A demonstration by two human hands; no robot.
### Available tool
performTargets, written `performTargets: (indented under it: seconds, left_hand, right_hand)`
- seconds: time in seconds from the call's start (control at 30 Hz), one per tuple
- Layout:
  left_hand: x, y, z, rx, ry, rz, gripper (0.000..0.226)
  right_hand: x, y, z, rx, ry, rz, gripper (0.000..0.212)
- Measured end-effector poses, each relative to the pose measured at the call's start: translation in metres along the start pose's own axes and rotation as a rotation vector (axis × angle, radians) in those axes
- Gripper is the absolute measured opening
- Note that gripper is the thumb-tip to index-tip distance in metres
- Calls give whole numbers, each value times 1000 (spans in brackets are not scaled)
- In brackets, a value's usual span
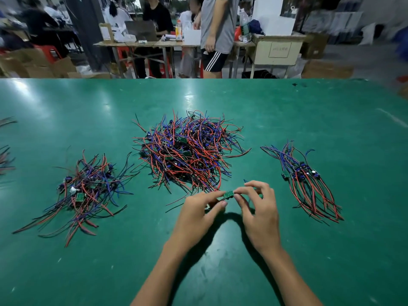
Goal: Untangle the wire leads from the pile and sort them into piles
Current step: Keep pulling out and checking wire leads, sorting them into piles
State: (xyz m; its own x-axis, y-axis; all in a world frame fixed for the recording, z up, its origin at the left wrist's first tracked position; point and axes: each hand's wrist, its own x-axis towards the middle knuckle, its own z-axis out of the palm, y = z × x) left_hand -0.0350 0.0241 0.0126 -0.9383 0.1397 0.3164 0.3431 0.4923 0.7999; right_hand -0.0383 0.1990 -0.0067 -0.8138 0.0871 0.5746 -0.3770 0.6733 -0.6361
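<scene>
Two bare forearms reach in from the near edge over the green desk. The left hand and the right hand meet just above the desk surface, each with a closed grip on the same small green circuit board: the left thumb and forefinger pinch its left end, the right thumb and forefinger pinch its right end, and the remaining right fingers are spread loosely above. The board's wires are mostly hidden behind the hands; a short blue piece shows just beyond the right fingers.

Directly beyond the hands, and almost touching them, sits the big tangled pile of red, blue and black leads with small green boards buried in it. To the right, well apart from that heap, lies the sorted bundle, its leads running roughly parallel with the boards lined up near the middle. To the left lies a looser pile, its wires splayed toward the near left. At the far left edge a few more wires poke into view.

Past the desk's far edge, several people stand and sit around tables among cardboard boxes.
</scene>
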Motion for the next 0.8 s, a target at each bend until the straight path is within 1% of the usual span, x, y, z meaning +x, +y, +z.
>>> performTargets:
  seconds: [0.07, 0.13, 0.23, 0.33, 0.43, 0.5, 0.57, 0.6, 0.63, 0.67, 0.73, 0.77, 0.8]
  left_hand:
    - [-1, -1, 1, -164, 16, -99, 24]
    - [-3, -3, -1, -303, -6, -225, 19]
    - [-9, -5, -9, -502, -44, -370, 14]
    - [-12, -6, -19, -654, -95, -465, 24]
    - [-10, -3, -19, -820, -100, -580, 41]
    - [-9, 0, -17, -884, -182, -601, 45]
    - [-9, 5, -13, -852, -293, -549, 35]
    - [-10, 7, -12, -845, -300, -530, 30]
    - [-11, 9, -11, -855, -268, -525, 27]
    - [-11, 11, -10, -868, -213, -525, 25]
    - [-12, 14, -10, -858, -85, -504, 24]
    - [-12, 15, -11, -821, -17, -485, 23]
    - [-12, 16, -11, -757, 44, -457, 21]
  right_hand:
    - [-2, -1, 1, -36, 20, -3, 13]
    - [-1, 0, 2, -55, 29, -18, 15]
    - [-2, 0, 3, 5, 6, -55, 19]
    - [-3, 0, 3, -41, -16, -114, 17]
    - [-1, 1, 2, 32, -24, -145, 13]
    - [-2, 2, 1, 83, -43, -183, 9]
    - [-4, 1, 1, 135, -96, -190, 24]
    - [-5, 1, 0, 156, -116, -176, 28]
    - [-5, -1, 0, 169, -115, -155, 27]
    - [-5, -3, 0, 174, -93, -128, 20]
    - [-4, -5, -1, 149, -7, -48, 12]
    - [-3, -4, -2, 121, 9, 9, 16]
    - [-3, -3, -2, 91, -15, 70, 28]
